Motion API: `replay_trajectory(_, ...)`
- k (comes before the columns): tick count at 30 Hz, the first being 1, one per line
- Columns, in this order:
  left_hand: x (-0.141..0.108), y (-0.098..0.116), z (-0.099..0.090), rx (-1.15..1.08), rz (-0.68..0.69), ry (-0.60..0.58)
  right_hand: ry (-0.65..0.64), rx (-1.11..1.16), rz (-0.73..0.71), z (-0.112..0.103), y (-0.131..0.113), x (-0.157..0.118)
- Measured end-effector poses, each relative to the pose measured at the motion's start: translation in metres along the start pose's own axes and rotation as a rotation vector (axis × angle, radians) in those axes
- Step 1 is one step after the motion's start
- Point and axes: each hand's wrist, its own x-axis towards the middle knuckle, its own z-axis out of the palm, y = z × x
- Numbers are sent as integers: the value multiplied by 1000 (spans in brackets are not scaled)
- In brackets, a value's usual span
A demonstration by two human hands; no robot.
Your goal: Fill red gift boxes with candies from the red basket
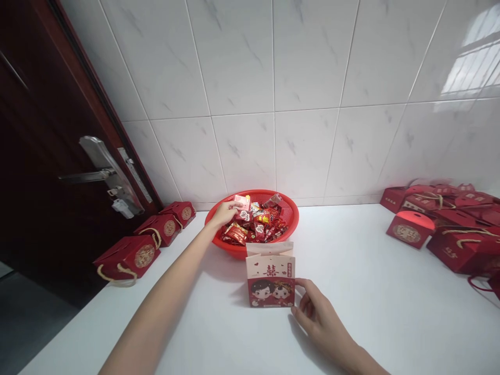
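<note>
My left hand (226,213) reaches into a red plastic basket (289,237), its fingers closed on a small pink-and-white packet (242,201) at the basket's left side. Under and beside that hand lie several wrapped candies (258,223), mostly red. In front of the basket stands an upright paper gift box (271,284), white above and red below, with two cartoon figures and its top flaps raised. My right hand (318,315) grips the box's right edge between thumb and index finger, the other fingers curled.
Red gift boxes (145,255) with rope handles line the table's left edge. More red boxes (461,250) are heaped at the right, with one smaller red box (410,229) before them. A tiled wall (308,151) borders the white table (351,260); a dark door (42,172) stands left.
</note>
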Motion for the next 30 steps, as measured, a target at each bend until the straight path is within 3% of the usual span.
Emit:
replay_trajectory(19, -14, 14, 2, -253, 81, 40, 3, 22, 14, -3, -3, 0)
replay_trajectory(26, -27, 27, 6, -441, 54, 16, 61, 196, 84, -5, 8, 1)
replay_trajectory(30, -40, 39, 15, -507, 90, -71, 234, 298, 49, -26, -7, 15)
